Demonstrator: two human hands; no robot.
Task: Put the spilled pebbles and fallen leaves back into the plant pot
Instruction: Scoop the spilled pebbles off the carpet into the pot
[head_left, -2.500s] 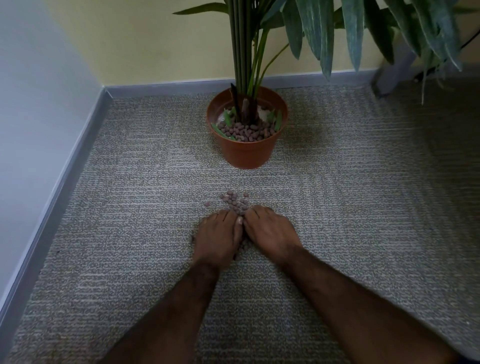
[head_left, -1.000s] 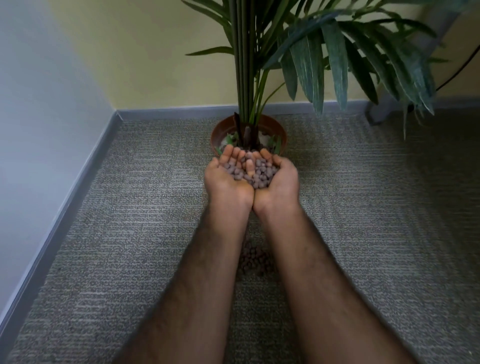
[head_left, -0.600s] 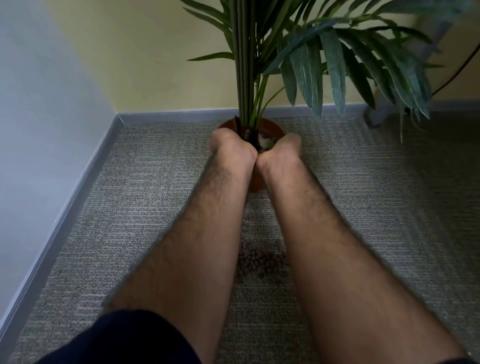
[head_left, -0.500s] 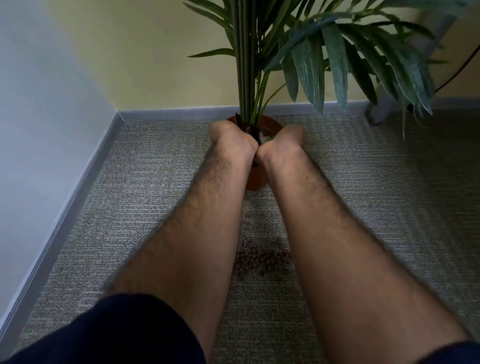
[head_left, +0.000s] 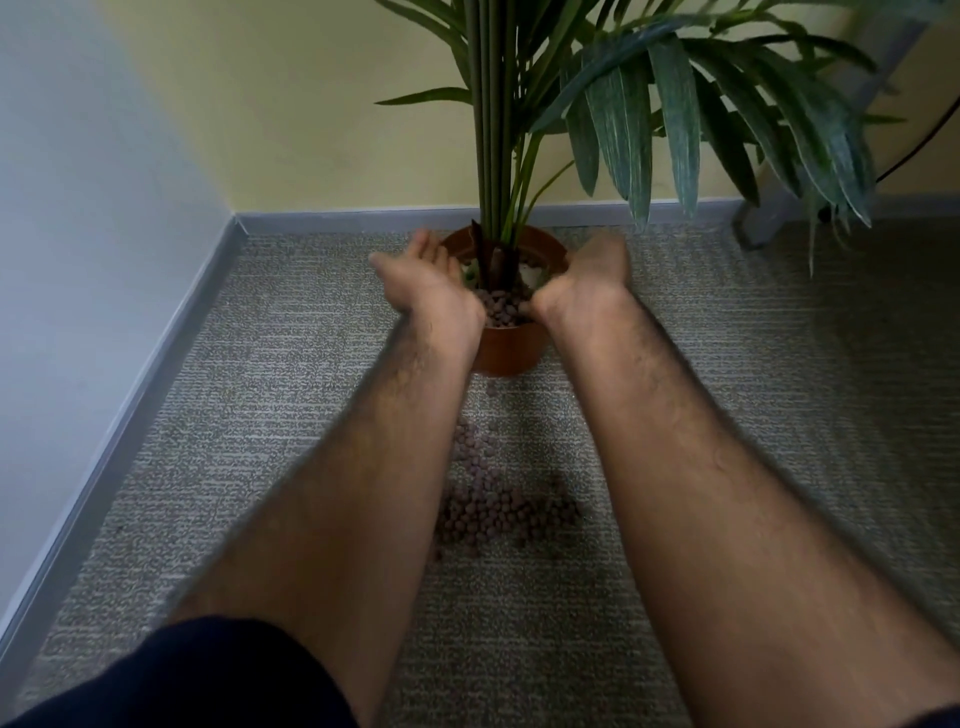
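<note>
A terracotta plant pot (head_left: 511, 349) stands on the carpet near the back wall, with a tall green plant (head_left: 613, 93) in it and brown pebbles (head_left: 501, 306) piled at its near rim. My left hand (head_left: 423, 278) hovers at the pot's left rim, palm up, fingers apart, nothing in it. At the right rim my right hand (head_left: 592, 273) is held with its fingers curled over the pot; its palm is hidden. A patch of spilled pebbles (head_left: 498, 509) lies on the carpet between my forearms. No fallen leaves show on the floor.
Grey carpet (head_left: 234, 415) runs to a grey skirting board (head_left: 156, 364) along the left wall and the yellow back wall. The plant's long leaves (head_left: 675, 119) hang over the right side. A grey furniture leg (head_left: 769, 218) and a black cable (head_left: 919, 150) are at the back right.
My cupped hands carried pebbles from the carpet up to the pot, tipped them in, and have now parted to either side of the rim. More pebbles lie in the pot.
</note>
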